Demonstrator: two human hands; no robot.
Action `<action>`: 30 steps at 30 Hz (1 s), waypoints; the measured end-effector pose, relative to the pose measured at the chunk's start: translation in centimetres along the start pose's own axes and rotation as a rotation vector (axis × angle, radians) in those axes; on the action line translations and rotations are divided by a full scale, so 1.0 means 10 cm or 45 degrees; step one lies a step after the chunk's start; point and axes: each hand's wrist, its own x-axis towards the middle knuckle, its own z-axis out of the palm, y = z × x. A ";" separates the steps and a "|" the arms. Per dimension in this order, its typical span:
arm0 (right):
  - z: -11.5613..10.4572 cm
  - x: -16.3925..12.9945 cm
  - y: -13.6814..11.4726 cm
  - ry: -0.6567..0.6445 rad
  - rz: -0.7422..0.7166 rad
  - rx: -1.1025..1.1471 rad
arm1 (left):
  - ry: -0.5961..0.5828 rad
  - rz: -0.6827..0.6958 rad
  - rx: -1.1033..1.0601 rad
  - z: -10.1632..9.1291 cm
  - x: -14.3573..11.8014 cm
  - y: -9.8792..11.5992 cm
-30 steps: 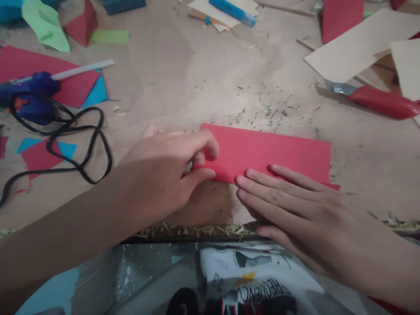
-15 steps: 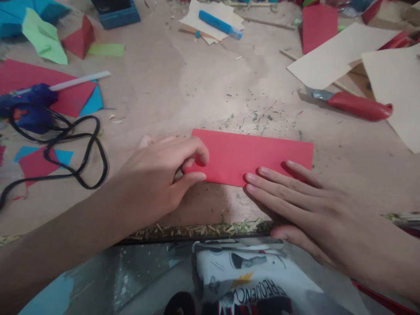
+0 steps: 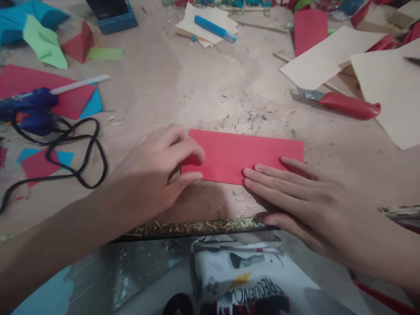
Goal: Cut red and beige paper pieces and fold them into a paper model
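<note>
A folded red paper strip is lying flat on the worn tan table, close to the table's near edge, and both hands are working on it. The left hand is sitting at the strip's left end with its fingers curled in: the index finger is bending over the top of that end while the thumb is pressing in from the near side, so the two are pinching the paper's left edge between them. The other fingers of that hand are tucked under and cannot be made out clearly. The right hand is lying flat at the strip's near right part, fingers straight and pressed close together, their tips resting on the strip's lower edge and pointing toward its left end; the palm is lying on the table just nearer than the strip.

Far left of the strip, a blue glue gun is resting on another red sheet, with its black cord looping on the table between it and the left hand. Beyond the strip's right end, a red-handled knife is lying beside cream card sheets. Straight beyond the strip, well apart from it, a blue marker is lying on scraps of pale paper.
</note>
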 end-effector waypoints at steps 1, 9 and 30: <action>0.00 0.00 0.00 0.007 -0.006 -0.001 | 0.048 0.079 0.119 -0.01 -0.04 0.05; 0.00 0.02 -0.01 0.030 -0.017 -0.010 | -0.040 0.452 0.421 0.07 -0.34 0.33; -0.03 -0.01 -0.05 -0.020 0.173 0.030 | -0.056 0.329 0.316 0.14 -0.33 0.36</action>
